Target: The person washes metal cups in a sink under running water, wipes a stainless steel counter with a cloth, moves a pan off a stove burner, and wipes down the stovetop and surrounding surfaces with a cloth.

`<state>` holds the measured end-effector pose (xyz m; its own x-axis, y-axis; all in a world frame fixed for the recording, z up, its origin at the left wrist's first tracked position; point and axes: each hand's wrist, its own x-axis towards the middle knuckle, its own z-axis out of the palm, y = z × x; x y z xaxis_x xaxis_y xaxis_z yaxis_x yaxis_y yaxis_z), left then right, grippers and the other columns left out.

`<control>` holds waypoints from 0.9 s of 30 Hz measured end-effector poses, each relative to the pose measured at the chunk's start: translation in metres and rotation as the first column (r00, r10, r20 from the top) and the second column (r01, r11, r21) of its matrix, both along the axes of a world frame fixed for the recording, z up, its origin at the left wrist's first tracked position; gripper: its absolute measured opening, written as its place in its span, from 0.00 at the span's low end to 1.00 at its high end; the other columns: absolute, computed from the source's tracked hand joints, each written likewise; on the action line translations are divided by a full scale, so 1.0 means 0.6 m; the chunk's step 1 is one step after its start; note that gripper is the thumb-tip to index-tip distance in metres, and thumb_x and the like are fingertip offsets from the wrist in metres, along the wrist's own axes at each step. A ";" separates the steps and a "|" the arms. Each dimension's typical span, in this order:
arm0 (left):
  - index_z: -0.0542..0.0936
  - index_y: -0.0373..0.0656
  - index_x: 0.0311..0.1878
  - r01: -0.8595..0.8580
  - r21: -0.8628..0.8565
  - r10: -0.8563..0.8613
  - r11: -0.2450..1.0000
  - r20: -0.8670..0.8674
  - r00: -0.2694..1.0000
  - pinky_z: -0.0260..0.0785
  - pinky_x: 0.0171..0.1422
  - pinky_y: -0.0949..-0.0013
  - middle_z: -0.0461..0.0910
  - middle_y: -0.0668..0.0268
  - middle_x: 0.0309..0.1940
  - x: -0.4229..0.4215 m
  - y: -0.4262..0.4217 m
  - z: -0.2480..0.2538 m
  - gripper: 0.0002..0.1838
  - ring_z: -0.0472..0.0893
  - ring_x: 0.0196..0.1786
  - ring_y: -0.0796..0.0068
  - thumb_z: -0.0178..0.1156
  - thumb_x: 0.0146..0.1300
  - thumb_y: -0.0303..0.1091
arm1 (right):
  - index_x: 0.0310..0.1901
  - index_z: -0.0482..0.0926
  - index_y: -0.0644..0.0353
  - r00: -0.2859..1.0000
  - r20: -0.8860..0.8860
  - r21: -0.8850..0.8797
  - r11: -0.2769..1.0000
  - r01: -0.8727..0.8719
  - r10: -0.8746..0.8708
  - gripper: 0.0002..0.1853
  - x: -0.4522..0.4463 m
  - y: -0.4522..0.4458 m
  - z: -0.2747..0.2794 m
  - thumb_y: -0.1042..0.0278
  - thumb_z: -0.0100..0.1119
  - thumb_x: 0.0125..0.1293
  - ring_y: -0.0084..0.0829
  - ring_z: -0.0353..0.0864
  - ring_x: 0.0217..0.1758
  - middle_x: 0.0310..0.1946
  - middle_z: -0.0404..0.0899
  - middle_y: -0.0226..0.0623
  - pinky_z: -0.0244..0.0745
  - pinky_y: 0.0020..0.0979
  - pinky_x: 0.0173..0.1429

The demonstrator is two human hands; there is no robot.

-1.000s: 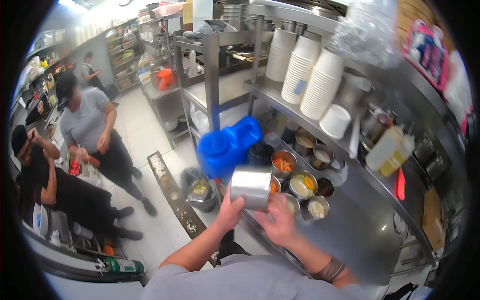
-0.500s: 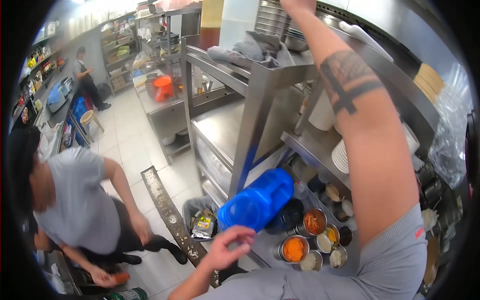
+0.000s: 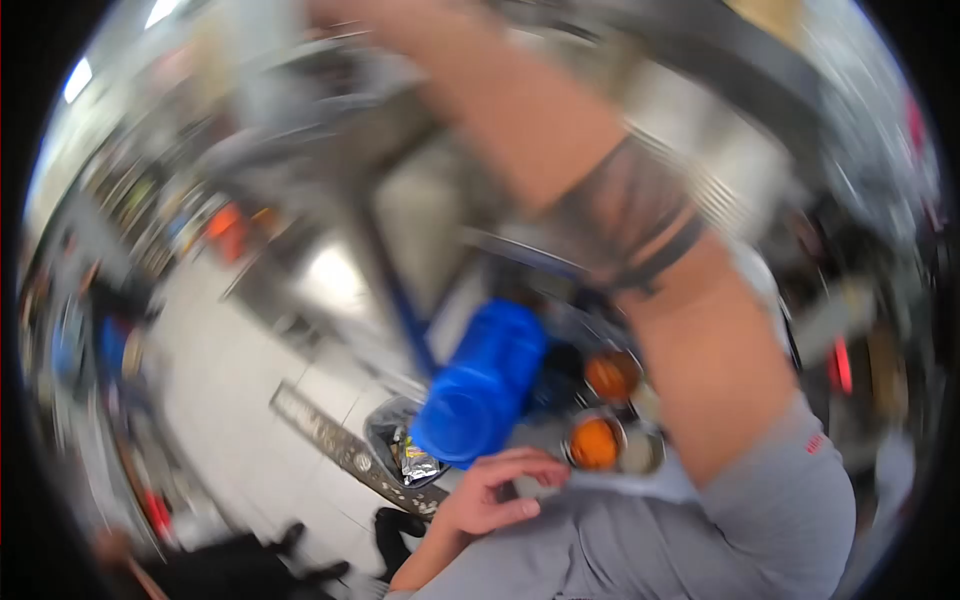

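Just beyond the half-spread left hand (image 3: 482, 497), a blue jug (image 3: 480, 385), right hand (image 3: 342, 12) raised, blurred, its grip unclear.

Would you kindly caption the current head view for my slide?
Left hand near a blue jug, right arm stretched up across the view.

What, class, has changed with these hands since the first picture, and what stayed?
The left hand has let go of the metal container and looks empty. The right hand has risen to the picture's top edge, blurred; its grip is unclear. The blue jug stays beside the bin.
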<state>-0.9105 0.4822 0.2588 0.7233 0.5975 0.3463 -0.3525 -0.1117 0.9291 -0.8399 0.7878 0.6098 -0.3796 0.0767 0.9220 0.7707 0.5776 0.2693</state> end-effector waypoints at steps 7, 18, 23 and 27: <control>0.83 0.30 0.54 0.344 -0.065 -0.343 0.937 -0.365 0.865 0.75 0.60 0.59 0.84 0.53 0.48 0.169 -0.023 -0.073 0.23 0.84 0.52 0.60 0.67 0.64 0.41 | 0.31 0.77 0.52 0.911 -0.082 -0.539 0.750 -0.382 0.405 0.03 0.299 -0.557 -0.460 0.65 0.58 0.58 0.36 0.81 0.37 0.26 0.74 0.36 0.75 0.40 0.29; 0.81 0.38 0.58 0.716 0.081 -0.467 0.694 -0.706 0.533 0.76 0.57 0.68 0.85 0.58 0.50 0.584 -0.288 -0.061 0.17 0.85 0.50 0.66 0.68 0.68 0.32 | 0.40 0.85 0.58 0.104 -0.610 -0.779 0.569 -0.263 -0.786 0.09 0.814 -1.109 -0.790 0.64 0.59 0.68 0.43 0.84 0.36 0.34 0.86 0.43 0.79 0.38 0.44; 0.80 0.40 0.61 0.771 0.059 -0.447 0.634 -0.786 0.427 0.74 0.60 0.65 0.84 0.59 0.51 0.721 -0.428 -0.052 0.20 0.83 0.53 0.63 0.67 0.67 0.31 | 0.43 0.83 0.58 0.386 -0.230 -0.971 0.184 -0.153 -0.893 0.12 0.940 -1.232 -0.865 0.60 0.56 0.70 0.48 0.84 0.47 0.39 0.84 0.46 0.78 0.46 0.51; 0.80 0.41 0.61 0.738 0.188 -0.320 0.648 -0.812 0.488 0.74 0.60 0.64 0.83 0.58 0.52 0.752 -0.481 -0.050 0.20 0.83 0.55 0.60 0.67 0.67 0.34 | 0.43 0.83 0.57 0.639 0.069 -0.978 -0.180 -0.110 -0.767 0.11 0.993 -1.297 -0.888 0.62 0.55 0.67 0.51 0.83 0.50 0.42 0.83 0.49 0.78 0.49 0.53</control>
<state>-0.4592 0.1937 0.2289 0.9552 -0.0841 -0.2838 0.1783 -0.6017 0.7785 -0.2441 0.0094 0.0772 0.4514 0.8456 -0.2849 0.6335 -0.5285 -0.5651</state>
